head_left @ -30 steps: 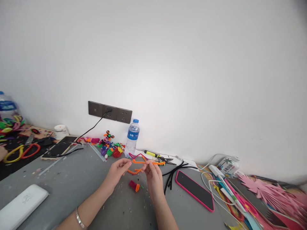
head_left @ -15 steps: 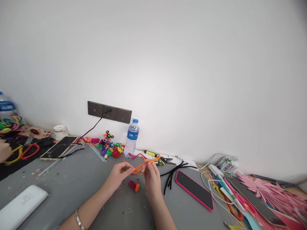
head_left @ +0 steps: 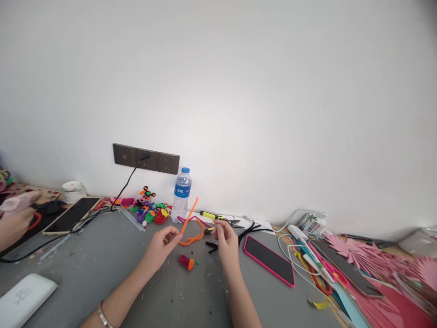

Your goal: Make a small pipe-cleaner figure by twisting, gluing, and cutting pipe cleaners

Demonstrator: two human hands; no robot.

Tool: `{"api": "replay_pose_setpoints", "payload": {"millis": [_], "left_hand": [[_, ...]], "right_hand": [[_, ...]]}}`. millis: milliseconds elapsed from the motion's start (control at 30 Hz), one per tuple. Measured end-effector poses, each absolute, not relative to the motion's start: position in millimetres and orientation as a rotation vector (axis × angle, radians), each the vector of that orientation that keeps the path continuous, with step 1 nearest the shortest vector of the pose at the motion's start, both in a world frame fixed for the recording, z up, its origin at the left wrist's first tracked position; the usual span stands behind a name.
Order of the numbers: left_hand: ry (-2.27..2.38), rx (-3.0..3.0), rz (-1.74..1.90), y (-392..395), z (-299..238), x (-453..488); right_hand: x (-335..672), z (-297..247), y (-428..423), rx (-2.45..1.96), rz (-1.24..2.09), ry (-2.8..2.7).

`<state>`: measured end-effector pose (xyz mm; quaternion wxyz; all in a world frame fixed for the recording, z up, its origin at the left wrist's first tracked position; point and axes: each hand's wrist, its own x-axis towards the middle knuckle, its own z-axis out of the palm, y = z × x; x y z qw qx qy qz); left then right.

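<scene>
My left hand [head_left: 164, 246] is closed in a pinch on the end of an orange pipe cleaner [head_left: 190, 214], whose free length slants up to the right. Below it, a second bent orange pipe cleaner [head_left: 194, 238] lies loosely looped on the grey table. To the right, my right hand [head_left: 226, 241] hovers with its fingers apart and curled, nothing visible in them. A small dark red wound piece with an orange end [head_left: 186, 262] rests between my forearms. Just beyond the hands are a magenta pipe cleaner [head_left: 205, 222] and yellow-and-black pliers [head_left: 218, 217].
A water bottle [head_left: 181, 196] stands against the wall beside several colourful pipe-cleaner figures [head_left: 150, 209]. Black pipe cleaners [head_left: 251, 230] and a pink-cased phone [head_left: 269, 260] lie right; a white power bank [head_left: 27, 298] lies left. Another person's hand [head_left: 15, 223] is at the far left.
My hands have moved apart. The right hand has let go of the orange pipe cleaner, and a bent orange one now lies on the table. The view has turned slightly right.
</scene>
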<state>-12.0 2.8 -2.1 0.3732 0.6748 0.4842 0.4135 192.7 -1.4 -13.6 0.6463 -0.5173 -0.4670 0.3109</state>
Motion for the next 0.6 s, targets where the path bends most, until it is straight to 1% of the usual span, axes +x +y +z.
{"api": "replay_pose_setpoints", "payload": {"millis": [100,200,367,600], "left_hand": [[1.277,1.781,1.066,6,-3,-16],[1.295,1.874,1.042,9,-8,-17],[1.339,1.887,1.040,12,-14,-19],[1.352,1.872,1.025,12,-12,-21]], "right_hand": [[218,-17,-2,-1.356,0.521,-1.063],[234,-25,0,-1.453,0.454,-1.141],[239,-36,3,-1.531,0.487,-1.290],[230,-46,0,-1.520,0.519,-1.476]]}}
